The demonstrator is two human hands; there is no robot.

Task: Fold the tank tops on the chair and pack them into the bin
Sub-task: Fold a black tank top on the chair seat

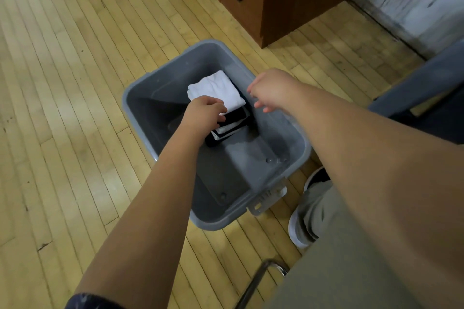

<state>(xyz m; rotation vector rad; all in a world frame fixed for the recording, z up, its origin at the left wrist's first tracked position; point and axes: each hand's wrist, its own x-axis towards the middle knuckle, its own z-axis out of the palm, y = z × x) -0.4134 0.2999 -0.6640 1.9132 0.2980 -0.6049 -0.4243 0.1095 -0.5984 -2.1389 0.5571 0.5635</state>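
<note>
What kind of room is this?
Probably an indoor room, maybe a bedroom or office. It has a wooden plank floor, a wooden drawer cabinet and a gray bin holding folded tank tops.

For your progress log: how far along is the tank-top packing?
Done: folded dark and white tops are stacked in the grey bin. In hand: left hand holds the white top on the stack; right hand hovers open. Left: any remaining tops are out of view.
</note>
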